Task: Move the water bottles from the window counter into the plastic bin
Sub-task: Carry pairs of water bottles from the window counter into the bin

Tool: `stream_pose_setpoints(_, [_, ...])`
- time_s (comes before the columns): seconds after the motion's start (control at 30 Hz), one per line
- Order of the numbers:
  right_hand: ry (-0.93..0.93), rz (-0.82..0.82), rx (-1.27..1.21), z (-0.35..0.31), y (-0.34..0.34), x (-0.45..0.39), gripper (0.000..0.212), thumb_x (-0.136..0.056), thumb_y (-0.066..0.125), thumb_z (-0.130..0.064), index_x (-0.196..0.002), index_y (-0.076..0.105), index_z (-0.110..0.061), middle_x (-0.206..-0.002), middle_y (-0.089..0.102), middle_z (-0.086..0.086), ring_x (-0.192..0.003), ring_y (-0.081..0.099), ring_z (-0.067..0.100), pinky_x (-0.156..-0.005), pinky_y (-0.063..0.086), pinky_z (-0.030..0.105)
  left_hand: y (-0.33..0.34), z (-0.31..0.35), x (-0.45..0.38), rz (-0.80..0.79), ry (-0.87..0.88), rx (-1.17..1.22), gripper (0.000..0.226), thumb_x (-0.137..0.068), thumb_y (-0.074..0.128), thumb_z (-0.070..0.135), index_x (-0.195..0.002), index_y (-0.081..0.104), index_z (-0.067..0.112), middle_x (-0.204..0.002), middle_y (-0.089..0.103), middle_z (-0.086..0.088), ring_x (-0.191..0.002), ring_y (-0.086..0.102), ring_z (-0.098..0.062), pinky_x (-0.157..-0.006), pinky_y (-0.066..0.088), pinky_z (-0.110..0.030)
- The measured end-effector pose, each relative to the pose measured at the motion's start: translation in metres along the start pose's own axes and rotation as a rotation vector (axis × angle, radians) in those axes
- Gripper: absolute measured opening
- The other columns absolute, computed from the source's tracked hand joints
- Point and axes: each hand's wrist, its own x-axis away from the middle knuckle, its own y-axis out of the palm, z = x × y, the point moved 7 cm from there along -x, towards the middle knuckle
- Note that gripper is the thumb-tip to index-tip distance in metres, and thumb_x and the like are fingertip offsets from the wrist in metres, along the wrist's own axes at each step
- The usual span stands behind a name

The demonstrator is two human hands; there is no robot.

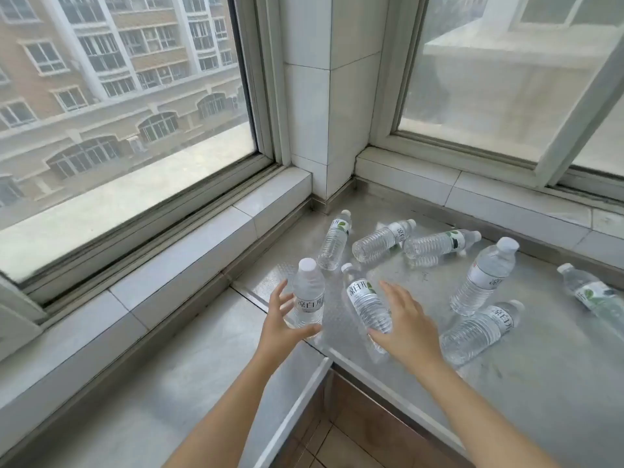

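The steel counter [526,366] is seen filling the corner below two windows, with the tiled pillar [331,96] rising at its far corner. Eight water bottles are scattered on the counter, all on the near side of the pillar. An upright bottle [484,276] is stood well to the right of the pillar, and a lying bottle [476,331] is found just in front of it. A further bottle [596,295] is laid at the right edge of the view. Three bottles [383,239] are laid close together nearest the pillar's foot. A standing bottle [308,295] is placed at the counter's left edge, and a tilted bottle [366,300] is seen just beside it.

The left hand [283,324] is held spread, with thumb and fingers set loosely on either side of the standing bottle. The right hand [408,324] is held flat with straight fingers alongside the tilted bottle; contact cannot be told.
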Motion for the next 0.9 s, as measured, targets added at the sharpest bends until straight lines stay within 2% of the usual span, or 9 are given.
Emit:
stream_pose_setpoints(0.1, [0.077, -0.084, -0.108, 0.024, 0.019, -0.025, 0.095, -0.071, 0.076, -0.046, -0.148, 0.022, -0.034, -0.150, 0.034, -0.007, -0.123, 0.047, 0.019, -0.077, 0.047, 0.034, 0.007, -0.012, -0.012, 0.029, -0.048, -0.006, 0.106, -0.062, 0.095, 0.014, -0.133, 0.033, 0.062, -0.140, 0.052, 0.003, -0.130, 0.052, -0.021, -0.094, 0.048, -0.038])
stream_pose_setpoints(0.23, [0.130, -0.246, -0.143, 0.044, 0.051, -0.055, 0.095, -0.068, 0.076, -0.048, -0.146, 0.024, -0.036, -0.146, 0.038, -0.008, -0.118, 0.053, 0.021, -0.080, 0.046, 0.035, 0.014, -0.025, -0.027, 0.100, -0.067, 0.032, 0.097, -0.063, 0.091, 0.014, -0.130, 0.039, 0.060, -0.132, 0.061, 0.004, -0.123, 0.059, -0.022, -0.105, 0.046, -0.054])
stream_pose_setpoints(0.3, [0.149, -0.311, -0.173, 0.048, 0.064, -0.065, 0.095, -0.065, 0.076, -0.048, -0.145, 0.026, -0.035, -0.142, 0.042, -0.008, -0.114, 0.056, 0.021, -0.079, 0.045, 0.034, 0.018, -0.026, -0.029, 0.088, -0.055, 0.041, 0.091, -0.063, 0.090, 0.016, -0.132, 0.044, 0.052, -0.131, 0.062, 0.013, -0.123, 0.060, -0.016, -0.108, 0.044, -0.050])
stream_pose_setpoints(0.4, [0.196, -0.393, -0.218, 0.052, 0.082, -0.077, 0.094, -0.061, 0.076, -0.047, -0.141, 0.027, -0.037, -0.128, 0.053, -0.007, -0.094, 0.056, 0.016, -0.072, 0.041, 0.030, 0.017, -0.028, -0.036, 0.114, -0.072, 0.042, 0.086, -0.062, 0.091, 0.017, -0.124, 0.050, 0.060, -0.125, 0.065, 0.019, -0.117, 0.063, -0.007, -0.100, 0.047, -0.035])
stream_pose_setpoints(0.53, [0.265, -0.488, -0.330, 0.058, 0.100, -0.085, 0.104, -0.055, 0.081, -0.043, -0.142, 0.025, -0.035, -0.114, 0.060, -0.010, -0.087, 0.061, 0.013, -0.068, 0.045, 0.029, 0.013, -0.025, -0.047, 0.180, -0.097, 0.065, 0.079, -0.058, 0.092, 0.015, -0.118, 0.057, 0.051, -0.118, 0.069, 0.007, -0.108, 0.066, -0.012, -0.089, 0.053, -0.032])
stream_pose_setpoints(0.6, [0.294, -0.513, -0.397, 0.063, 0.105, -0.090, 0.107, -0.051, 0.083, -0.037, -0.142, 0.027, -0.035, -0.101, 0.060, -0.015, -0.080, 0.063, 0.008, -0.064, 0.045, 0.027, 0.014, -0.025, -0.052, 0.201, -0.105, 0.058, 0.079, -0.058, 0.092, 0.014, -0.123, 0.057, 0.041, -0.117, 0.069, 0.005, -0.108, 0.065, -0.016, -0.085, 0.053, -0.029])
stream_pose_setpoints(0.67, [0.332, -0.521, -0.477, 0.069, 0.108, -0.093, 0.107, -0.047, 0.084, -0.029, -0.140, 0.032, -0.035, -0.091, 0.059, -0.022, -0.077, 0.063, 0.003, -0.066, 0.050, 0.028, 0.016, -0.024, -0.054, 0.222, -0.108, 0.041, 0.078, -0.060, 0.093, 0.015, -0.125, 0.056, 0.035, -0.114, 0.070, 0.007, -0.107, 0.065, -0.018, -0.083, 0.051, -0.028])
stream_pose_setpoints(0.77, [0.379, -0.518, -0.605, 0.074, 0.107, -0.092, 0.106, -0.046, 0.086, -0.017, -0.139, 0.038, -0.032, -0.095, 0.060, -0.023, -0.080, 0.066, 0.004, -0.075, 0.056, 0.034, 0.016, -0.021, -0.053, 0.258, -0.108, 0.009, 0.077, -0.058, 0.091, 0.025, -0.126, 0.056, 0.035, -0.111, 0.071, 0.009, -0.104, 0.065, -0.019, -0.082, 0.050, -0.029])
stream_pose_setpoints(0.9, [0.395, -0.462, -0.703, 0.077, 0.093, -0.083, 0.100, -0.047, 0.087, -0.014, -0.135, 0.044, -0.034, -0.095, 0.061, -0.020, -0.079, 0.066, 0.002, -0.068, 0.054, 0.028, 0.017, -0.009, -0.048, 0.277, -0.106, -0.005, 0.085, -0.052, 0.093, 0.031, -0.128, 0.056, 0.035, -0.111, 0.068, -0.002, -0.099, 0.065, -0.024, -0.084, 0.056, -0.043])
